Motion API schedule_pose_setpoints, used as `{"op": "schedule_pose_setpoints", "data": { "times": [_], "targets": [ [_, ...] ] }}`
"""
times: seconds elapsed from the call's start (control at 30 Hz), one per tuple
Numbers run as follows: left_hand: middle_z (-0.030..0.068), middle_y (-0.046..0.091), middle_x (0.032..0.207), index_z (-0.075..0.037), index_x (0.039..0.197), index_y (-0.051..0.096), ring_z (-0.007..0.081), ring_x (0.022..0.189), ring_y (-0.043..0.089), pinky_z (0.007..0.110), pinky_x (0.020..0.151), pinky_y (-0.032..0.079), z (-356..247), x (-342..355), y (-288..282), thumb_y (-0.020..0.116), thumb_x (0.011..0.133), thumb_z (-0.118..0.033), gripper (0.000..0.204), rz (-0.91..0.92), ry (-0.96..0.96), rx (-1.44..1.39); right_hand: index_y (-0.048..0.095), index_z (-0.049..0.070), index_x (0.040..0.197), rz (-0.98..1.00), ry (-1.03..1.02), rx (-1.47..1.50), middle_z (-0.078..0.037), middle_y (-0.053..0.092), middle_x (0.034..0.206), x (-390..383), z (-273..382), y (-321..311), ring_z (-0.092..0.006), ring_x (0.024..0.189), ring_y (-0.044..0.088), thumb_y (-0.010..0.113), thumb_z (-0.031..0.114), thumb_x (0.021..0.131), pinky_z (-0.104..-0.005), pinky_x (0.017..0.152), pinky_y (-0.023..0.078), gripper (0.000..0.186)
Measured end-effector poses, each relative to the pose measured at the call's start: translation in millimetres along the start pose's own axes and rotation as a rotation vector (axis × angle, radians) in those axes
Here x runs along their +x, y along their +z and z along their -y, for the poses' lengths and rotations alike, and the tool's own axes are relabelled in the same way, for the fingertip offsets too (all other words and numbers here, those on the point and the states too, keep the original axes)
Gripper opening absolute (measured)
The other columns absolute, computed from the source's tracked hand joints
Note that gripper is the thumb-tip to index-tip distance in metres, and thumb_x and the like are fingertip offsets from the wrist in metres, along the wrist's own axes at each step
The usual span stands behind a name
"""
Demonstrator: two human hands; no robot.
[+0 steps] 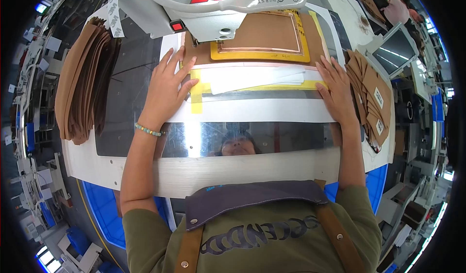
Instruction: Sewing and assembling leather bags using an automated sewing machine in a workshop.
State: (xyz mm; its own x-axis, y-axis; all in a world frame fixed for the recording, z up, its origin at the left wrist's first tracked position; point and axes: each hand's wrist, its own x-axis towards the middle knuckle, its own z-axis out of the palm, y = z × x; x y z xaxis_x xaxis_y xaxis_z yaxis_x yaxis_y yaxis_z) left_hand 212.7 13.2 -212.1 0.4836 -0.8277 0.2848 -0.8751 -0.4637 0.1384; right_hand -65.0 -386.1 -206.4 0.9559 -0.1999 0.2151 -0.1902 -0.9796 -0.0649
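My left hand (168, 86) lies palm down with its fingers spread apart, the fingertips at the left end of the brown panel (315, 37) and the thumb close to the yellow tape (196, 100). My right hand (336, 91) rests at the right end, its fingers near one another and the thumb apart, pointing inward; neither hand is clamped on anything that I can see. The brown panel sits in front of me, partly under the white machine head (204, 10), with a yellow frame (262, 57) on top of it. Between my hands are loose white strips (257, 78), and nearer me a white sheet (262, 109) borders a shiny metal plate (291, 138) set along the pale tabletop (252, 171). A stack of brown pieces (80, 83) stands to my left; to my right, overlapping brown pieces with white labels (371, 93) lie beside a tilted screen (395, 49).
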Motion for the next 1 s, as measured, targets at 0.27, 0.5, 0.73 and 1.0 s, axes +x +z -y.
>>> {"op": "schedule_pose_setpoints", "data": {
  "times": [0.27,0.5,0.73,1.0],
  "targets": [
    [0.0151,0.044,0.17,-0.025,0.153,0.065,0.04,0.159,0.034,0.053,0.125,0.035,-2.6,1.9,-4.8,0.068,0.103,-0.044,0.054,0.014,0.005,0.01,0.058,0.015,0.157,-0.039,-0.013,0.046,-0.008,0.046,0.17,0.4,2.3,-0.2,-0.0338,0.16,0.032,0.052,0.043,0.112,-0.0527,0.131,0.022,0.053],
    [0.0144,0.047,0.169,-0.023,0.152,0.066,0.0391,0.159,0.036,0.053,0.124,0.035,-1.9,3.5,-2.4,0.07,0.102,-0.043,0.054,0.046,0.008,0.019,0.059,0.016,0.156,-0.043,0.004,0.052,-0.008,0.048,0.169,-1.4,-0.6,0.8,-0.0337,0.16,0.033,0.056,0.043,0.111,-0.0535,0.13,0.023,0.053],
    [0.0153,0.048,0.167,-0.016,0.151,0.066,0.0419,0.157,0.039,0.052,0.125,0.033,3.1,7.2,2.2,0.07,0.101,-0.028,0.051,0.031,0.051,-0.055,0.058,0.015,0.157,-0.106,-0.047,0.054,-0.009,0.048,0.168,-5.6,-13.9,11.2,-0.0352,0.158,0.037,0.058,0.046,0.109,-0.0548,0.128,0.025,0.056],
    [0.0142,0.044,0.171,-0.015,0.159,0.058,0.0368,0.161,0.034,0.05,0.13,0.024,2.5,3.1,3.5,0.062,0.108,-0.026,0.053,0.066,0.041,-0.033,0.072,0.011,0.138,-0.418,0.003,0.061,-0.009,0.063,0.151,-8.2,-34.3,-21.9,-0.0336,0.142,0.055,0.067,0.035,0.104,-0.047,0.117,0.044,0.041]
  ]
}}
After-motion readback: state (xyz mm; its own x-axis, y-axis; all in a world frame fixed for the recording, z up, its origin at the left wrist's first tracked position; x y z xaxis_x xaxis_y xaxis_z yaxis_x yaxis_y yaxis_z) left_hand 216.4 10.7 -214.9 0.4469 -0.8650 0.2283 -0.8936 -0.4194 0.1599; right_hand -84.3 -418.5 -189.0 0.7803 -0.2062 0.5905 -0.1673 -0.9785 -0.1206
